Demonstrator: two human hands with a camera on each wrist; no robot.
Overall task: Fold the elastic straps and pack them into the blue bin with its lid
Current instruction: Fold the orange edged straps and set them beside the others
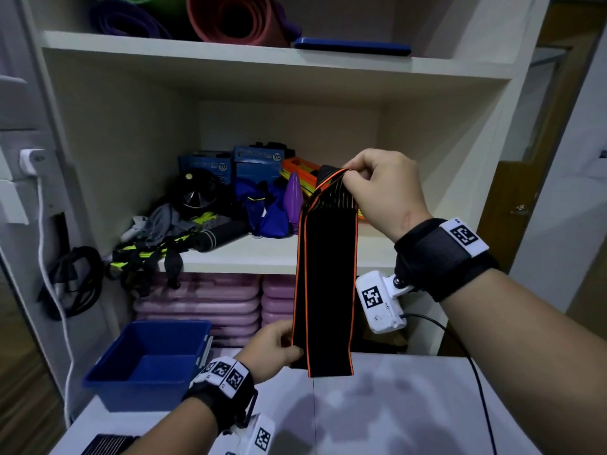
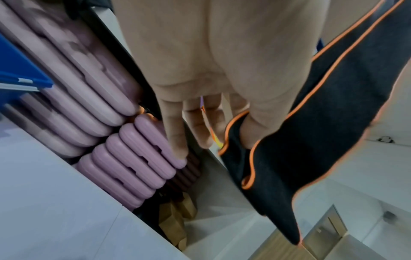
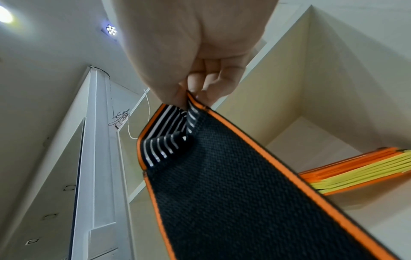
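A black elastic strap [image 1: 325, 284] with orange edges hangs doubled over in front of the shelves. My right hand [image 1: 381, 188] pinches its folded top, where white stripes show [image 3: 169, 137]. My left hand [image 1: 279, 348] pinches the strap's lower left edge just above the white table; in the left wrist view the thumb lies on the strap [image 2: 311, 140] and the fingers [image 2: 175, 137] point down behind it. The blue bin [image 1: 147, 362] stands open and empty at the table's back left. Its blue lid [image 1: 353, 46] lies on the upper shelf. Another striped strap [image 1: 105, 444] lies at the table's near left edge.
The white table [image 1: 394, 405] fills the foreground. The middle shelf [image 1: 256, 254] holds blue boxes, a black wheel, straps, orange and yellow bars [image 3: 367, 168]. Pink pads [image 1: 203, 303] are stacked below it. Rolled mats [image 1: 230, 18] lie on top. A white cable [image 1: 49, 274] hangs at the left.
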